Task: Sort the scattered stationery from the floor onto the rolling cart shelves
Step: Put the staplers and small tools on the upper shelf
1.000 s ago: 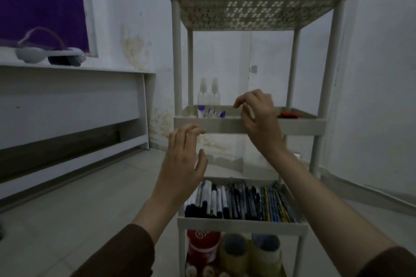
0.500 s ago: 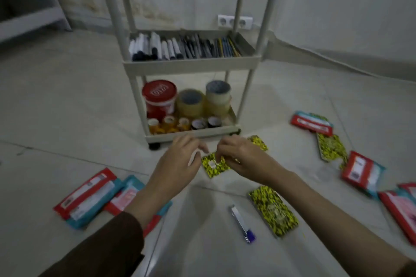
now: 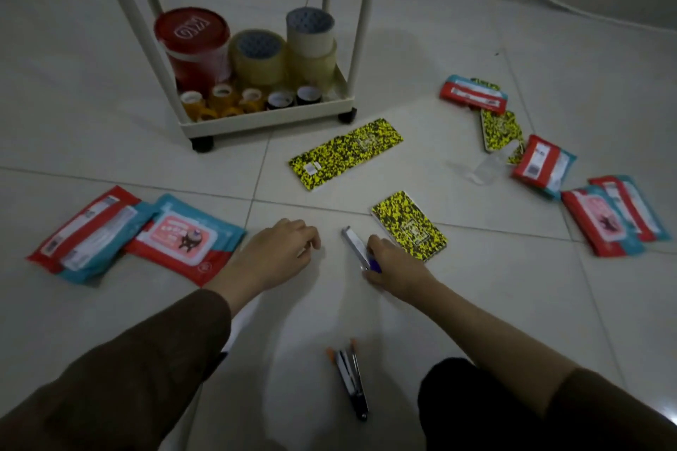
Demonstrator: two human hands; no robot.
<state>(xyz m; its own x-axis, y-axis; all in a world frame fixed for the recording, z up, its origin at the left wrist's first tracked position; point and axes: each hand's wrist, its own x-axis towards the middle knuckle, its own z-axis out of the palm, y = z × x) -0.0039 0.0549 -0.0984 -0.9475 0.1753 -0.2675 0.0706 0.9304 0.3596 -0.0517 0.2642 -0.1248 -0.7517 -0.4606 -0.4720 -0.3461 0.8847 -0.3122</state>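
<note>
- The right hand (image 3: 394,265) lies low on the tiled floor (image 3: 476,304), its fingers curled around a small white item with a purple end (image 3: 357,247), which rests on the floor and sticks out toward the cart.
- The left hand (image 3: 278,254) hovers just left of that item, not touching it; its fingers are loosely curled and hold nothing.
- A yellow-and-black speckled packet (image 3: 410,225) lies just right of the right hand; a longer one (image 3: 346,152) lies between the hands and the cart.
- The rolling cart (image 3: 263,117) stands at the far side of the floor, its bottom shelf holding a red tub (image 3: 194,44), large tape rolls (image 3: 260,55) and small tape rolls (image 3: 223,101) along the front edge.
- Red-and-teal wipe packs (image 3: 135,234) lie near the left edge of the floor, others (image 3: 542,165) toward the right edge.
- A small bundle of pens (image 3: 351,381) lies on the floor near the person.
</note>
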